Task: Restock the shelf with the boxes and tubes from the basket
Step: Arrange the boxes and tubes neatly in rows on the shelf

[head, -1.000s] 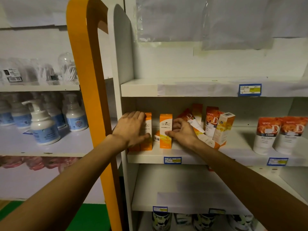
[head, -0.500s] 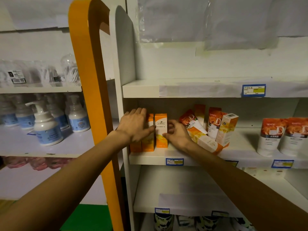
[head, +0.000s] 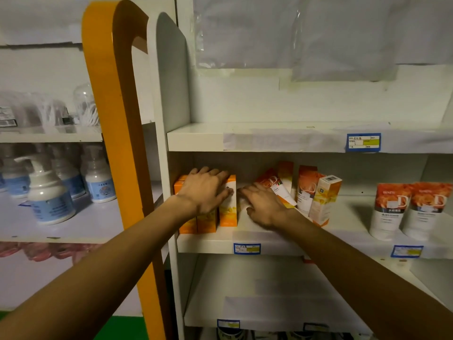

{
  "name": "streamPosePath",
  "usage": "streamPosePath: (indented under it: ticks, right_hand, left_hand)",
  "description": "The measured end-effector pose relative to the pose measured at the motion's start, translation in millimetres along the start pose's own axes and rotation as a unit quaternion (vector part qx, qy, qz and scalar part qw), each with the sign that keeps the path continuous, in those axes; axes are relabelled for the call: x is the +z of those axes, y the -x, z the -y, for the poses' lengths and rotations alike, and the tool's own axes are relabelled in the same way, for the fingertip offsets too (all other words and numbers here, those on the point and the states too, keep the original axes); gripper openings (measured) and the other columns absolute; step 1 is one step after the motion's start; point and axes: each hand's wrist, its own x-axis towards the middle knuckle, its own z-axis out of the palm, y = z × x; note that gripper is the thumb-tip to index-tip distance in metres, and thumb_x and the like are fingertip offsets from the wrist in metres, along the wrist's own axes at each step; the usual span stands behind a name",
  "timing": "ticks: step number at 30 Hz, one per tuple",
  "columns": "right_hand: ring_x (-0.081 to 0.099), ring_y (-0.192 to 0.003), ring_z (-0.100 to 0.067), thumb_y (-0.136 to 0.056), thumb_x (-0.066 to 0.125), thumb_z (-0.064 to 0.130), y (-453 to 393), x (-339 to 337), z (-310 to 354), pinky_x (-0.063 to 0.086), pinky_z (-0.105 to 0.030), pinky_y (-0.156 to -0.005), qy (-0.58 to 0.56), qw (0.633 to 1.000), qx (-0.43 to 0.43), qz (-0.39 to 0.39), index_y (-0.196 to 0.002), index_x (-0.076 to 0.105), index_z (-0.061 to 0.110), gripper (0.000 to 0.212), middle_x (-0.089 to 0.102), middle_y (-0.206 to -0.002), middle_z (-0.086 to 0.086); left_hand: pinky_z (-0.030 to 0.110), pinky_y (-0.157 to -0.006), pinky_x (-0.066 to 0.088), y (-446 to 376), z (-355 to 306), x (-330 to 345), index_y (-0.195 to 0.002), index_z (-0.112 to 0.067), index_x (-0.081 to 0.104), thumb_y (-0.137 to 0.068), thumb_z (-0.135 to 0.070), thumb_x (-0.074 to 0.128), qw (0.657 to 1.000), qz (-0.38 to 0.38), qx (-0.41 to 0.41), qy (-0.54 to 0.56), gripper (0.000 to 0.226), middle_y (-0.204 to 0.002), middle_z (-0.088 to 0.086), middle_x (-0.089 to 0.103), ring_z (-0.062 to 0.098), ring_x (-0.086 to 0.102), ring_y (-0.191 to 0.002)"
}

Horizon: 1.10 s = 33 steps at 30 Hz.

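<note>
Both hands were on the middle shelf [head: 208,241]. The left hand [head: 204,190] lay flat, fingers straight and together, pressed against the tops and fronts of a tight row of upright orange boxes [head: 228,212] at the shelf's 9 o'clock end, hard against the white side panel [head: 169,94]. It pushed rather than gripped. The right hand [head: 263,204], just to the 3 o'clock side of that row, had fingers loosely spread, tips near or touching the rightmost box; contact couldn't be confirmed, nothing pinched in it.

Further toward 3 o'clock sat a messy cluster: one leaning tube [head: 274,186] tilted behind the right hand, a tall orange carton [head: 305,187] upright, and a white-orange box [head: 326,200] leaning against it. Two standing tubes [head: 411,209] were well apart at the far 3 o'clock end, upright and touching each other.

Progress, as a judgement: the left row looked faced and squared, so that group is about done. The leaning cluster probably needs straightening. The basket was not in view, so the remaining stock couldn't be told. The upper shelf [head: 294,138] and lower shelf [head: 269,303] showed no product on them.

Pump bottles [head: 49,192] stood on the neighbouring unit at 9 o'clock, beyond the orange post [head: 117,143].
</note>
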Motion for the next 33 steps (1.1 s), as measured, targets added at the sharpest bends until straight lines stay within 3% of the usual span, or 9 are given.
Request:
streamPosePath:
  ticks: [5,10,16,19,26,30,33]
  right_hand:
    - [0.029,-0.143,-0.026,-0.089,0.061,0.026,-27,2,-12,0.026,-0.041,-0.115,0.094,0.993,-0.028,0.063,-0.152,0.032,0.024,0.069,0.037,-0.154,-0.003]
    - [0.029,-0.143,-0.026,-0.088,0.063,0.023,-42,10,-21,0.026,-0.041,-0.116,0.073,0.992,-0.024,0.097,-0.153,0.031,0.026,0.073,0.035,-0.156,-0.001]
    - [0.032,-0.14,-0.027,-0.089,0.062,0.023,-58,13,-22,0.029,-0.043,-0.113,0.049,0.991,-0.031,0.119,-0.144,0.042,0.034,0.06,0.043,-0.149,-0.002]
    - [0.035,-0.137,-0.027,-0.093,0.059,0.033,-63,17,-24,0.028,-0.044,-0.114,0.048,0.993,-0.035,0.103,-0.142,0.045,0.035,0.051,0.045,-0.147,-0.001]
    - [0.03,-0.139,-0.029,-0.095,0.055,0.044,-65,18,-24,0.026,-0.046,-0.115,0.093,0.989,-0.04,0.103,-0.147,0.039,0.03,0.057,0.039,-0.151,-0.003]
    - [0.035,-0.138,-0.029,-0.086,0.062,0.058,-61,14,-23,0.027,-0.047,-0.111,0.061,0.997,-0.029,0.047,-0.144,0.042,0.03,0.068,0.046,-0.148,-0.003]
    - [0.041,-0.133,-0.029,-0.086,0.064,0.055,-58,14,-22,0.031,-0.044,-0.108,0.002,1.0,-0.014,-0.007,-0.141,0.047,0.03,0.063,0.048,-0.144,-0.004]
  left_hand:
    - [0.042,-0.112,0.031,-2,9,9,-0.151,-0.026,0.033,-0.099,-0.056,0.038,1.0,-0.019,0.007,0.0,0.06,-0.148,0.001,0.047,0.024,0.042,-0.135]
    - [0.042,-0.113,0.031,-4,11,16,-0.151,-0.026,0.033,-0.099,-0.057,0.037,0.999,-0.031,0.009,-0.002,0.061,-0.146,0.001,0.048,0.023,0.042,-0.135]
    - [0.04,-0.105,0.035,-1,11,18,-0.146,-0.025,0.042,-0.1,-0.053,0.035,0.997,-0.068,0.017,-0.014,0.054,-0.137,0.0,0.055,0.022,0.048,-0.125]
    - [0.04,-0.103,0.034,-2,13,17,-0.145,-0.025,0.043,-0.1,-0.054,0.036,0.997,-0.07,0.02,-0.024,0.054,-0.136,0.0,0.057,0.022,0.049,-0.124]
    - [0.041,-0.106,0.034,-2,12,15,-0.143,-0.026,0.045,-0.099,-0.054,0.038,0.997,-0.069,0.018,-0.024,0.053,-0.136,0.0,0.058,0.022,0.05,-0.125]
    - [0.04,-0.108,0.032,-3,11,13,-0.143,-0.027,0.045,-0.099,-0.054,0.039,0.997,-0.066,0.014,-0.027,0.052,-0.138,0.0,0.056,0.021,0.048,-0.128]
    - [0.04,-0.109,0.03,-3,10,11,-0.144,-0.027,0.044,-0.099,-0.054,0.039,0.997,-0.066,0.015,-0.025,0.052,-0.139,-0.001,0.055,0.021,0.047,-0.129]
